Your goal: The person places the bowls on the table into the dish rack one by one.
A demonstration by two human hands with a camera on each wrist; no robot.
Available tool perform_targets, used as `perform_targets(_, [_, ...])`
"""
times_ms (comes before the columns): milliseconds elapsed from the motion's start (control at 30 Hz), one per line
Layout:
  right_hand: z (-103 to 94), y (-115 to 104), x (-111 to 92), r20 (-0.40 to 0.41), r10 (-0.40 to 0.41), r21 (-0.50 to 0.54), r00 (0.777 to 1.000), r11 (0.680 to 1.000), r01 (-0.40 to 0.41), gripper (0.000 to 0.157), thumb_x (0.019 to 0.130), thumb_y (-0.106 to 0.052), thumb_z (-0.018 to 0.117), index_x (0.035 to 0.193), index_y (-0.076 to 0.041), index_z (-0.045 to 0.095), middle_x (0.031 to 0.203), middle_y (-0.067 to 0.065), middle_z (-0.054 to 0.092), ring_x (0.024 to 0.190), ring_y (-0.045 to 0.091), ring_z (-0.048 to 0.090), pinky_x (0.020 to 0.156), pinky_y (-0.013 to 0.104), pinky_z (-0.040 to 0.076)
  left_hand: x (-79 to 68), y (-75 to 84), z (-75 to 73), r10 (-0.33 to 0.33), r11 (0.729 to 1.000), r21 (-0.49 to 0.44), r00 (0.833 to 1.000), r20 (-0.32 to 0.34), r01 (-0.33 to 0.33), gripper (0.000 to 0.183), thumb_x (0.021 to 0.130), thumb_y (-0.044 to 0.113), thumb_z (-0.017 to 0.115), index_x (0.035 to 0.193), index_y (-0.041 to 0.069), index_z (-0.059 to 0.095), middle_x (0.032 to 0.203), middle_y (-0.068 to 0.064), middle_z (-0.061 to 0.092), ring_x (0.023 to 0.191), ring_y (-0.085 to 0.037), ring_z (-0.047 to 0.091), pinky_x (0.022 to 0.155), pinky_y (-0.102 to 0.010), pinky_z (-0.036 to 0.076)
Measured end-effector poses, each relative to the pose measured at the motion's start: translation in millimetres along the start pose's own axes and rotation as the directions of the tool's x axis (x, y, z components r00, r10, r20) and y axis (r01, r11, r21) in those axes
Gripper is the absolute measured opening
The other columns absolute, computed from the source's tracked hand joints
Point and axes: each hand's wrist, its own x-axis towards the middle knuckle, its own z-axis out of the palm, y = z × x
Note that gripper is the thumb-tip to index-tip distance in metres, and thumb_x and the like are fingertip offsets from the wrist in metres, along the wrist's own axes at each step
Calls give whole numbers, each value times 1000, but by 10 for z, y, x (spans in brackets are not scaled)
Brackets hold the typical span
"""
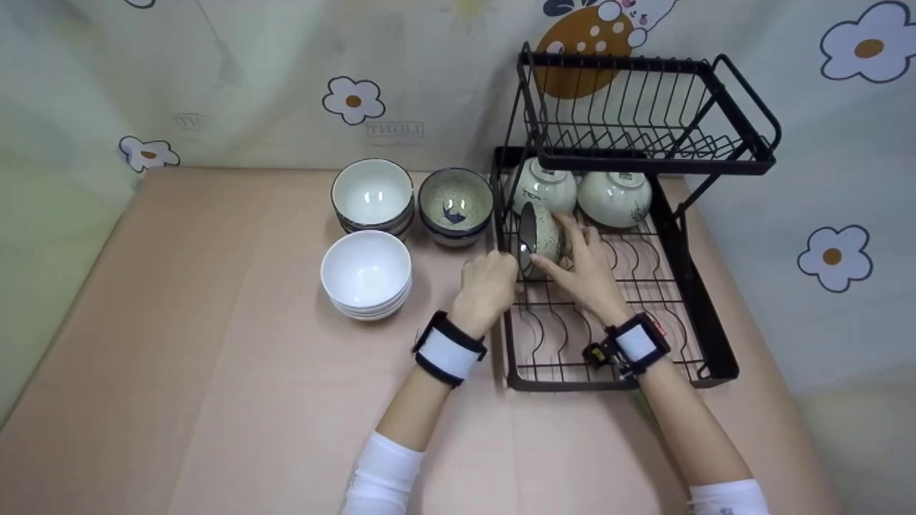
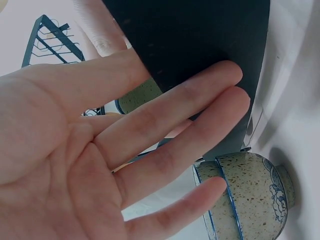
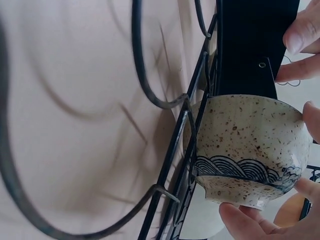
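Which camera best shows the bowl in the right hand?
Right wrist: the bowl is large, wave band and foot visible. Head shows it smaller, tipped sideways; left wrist, apparently only part, behind the left hand.

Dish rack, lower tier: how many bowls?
3: left back bowl, right back bowl, speckled bowl in the right hand, in front of them. Others may be hidden behind.

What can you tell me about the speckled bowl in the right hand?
The speckled bowl looks like glazed ceramic: pale, brown-flecked, with a dark blue wave band near its raised foot. It is tipped on its side in the lower tier of the black rack, mouth facing left in the head view, held by the right hand.
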Motion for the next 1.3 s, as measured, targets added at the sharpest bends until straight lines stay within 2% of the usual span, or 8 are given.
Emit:
perform_targets(300, [-74,-33,-23,-49,39,10,998,999,-38,73,86,-43,66,145,-16,34,123,20,44,105,33,52,84,48,50,10,-7,-13,-8,1000,-11,1000,12,8,23,84,25,71,97,5,70,99,-11,71,88,-29,68,75,-39,57])
perform_targets(433, [-108,-49,-25,-133,3,0,991,1000,-3,64,87,-36,67,140,-10,42,120,20,47,103,35,53,84,48,48,8,-4,-16,-10,1000,-22,1000,10,10,24,83,24,72,97,5,70,100,-12,71,88,-29,67,75,-40,57])
perform_targets(633, [-149,-62,-29,-353,-80,51,932,993,105,34,91,-17,63,117,4,57,101,22,58,92,32,60,84,41,54,11,-31,-22,4,999,-40,1000,-12,-5,23,82,22,73,95,3,70,96,-13,71,84,-29,68,70,-39,57])
perform_targets(767, [-171,-76,-35,-433,-114,44,894,988,147,23,91,-11,59,106,7,61,92,20,63,81,30,64,74,40,57,46,-110,-38,5,999,-33,998,-59,-7,28,83,29,72,96,4,71,95,-13,71,83,-27,69,70,-37,58])
perform_targets(867, [-192,-84,-48,-450,-127,18,884,988,151,20,92,-10,58,103,6,62,89,20,65,75,29,65,67,39,57,94,-184,-34,29,1000,0,986,-167,-29,29,86,29,68,100,5,70,101,-14,71,92,-29,67,74,-39,58])
perform_targets(1000, [-206,-84,-50,-426,-138,-2,894,989,151,18,92,-10,57,101,5,63,86,17,68,71,27,66,63,24,55,190,-272,20,94,993,98,934,-345,-63,36,89,22,65,120,5,61,117,-14,65,111,-31,59,84,-38,57])
perform_targets(1100, [-204,-82,-43,-400,-139,1,906,988,152,17,92,-9,57,101,4,64,85,16,69,70,24,66,61,10,48,270,-340,92,127,984,167,903,-411,-62,49,86,10,64,133,5,51,131,-16,57,125,-33,51,101,-39,49])
perform_targets(1300, [-199,-84,-50,-378,-143,-7,915,988,152,16,91,-9,58,99,2,65,80,14,71,68,22,66,60,17,49,383,-491,238,116,975,220,919,-376,-33,58,82,0,61,138,4,44,144,-17,46,138,-34,39,115,-48,31])
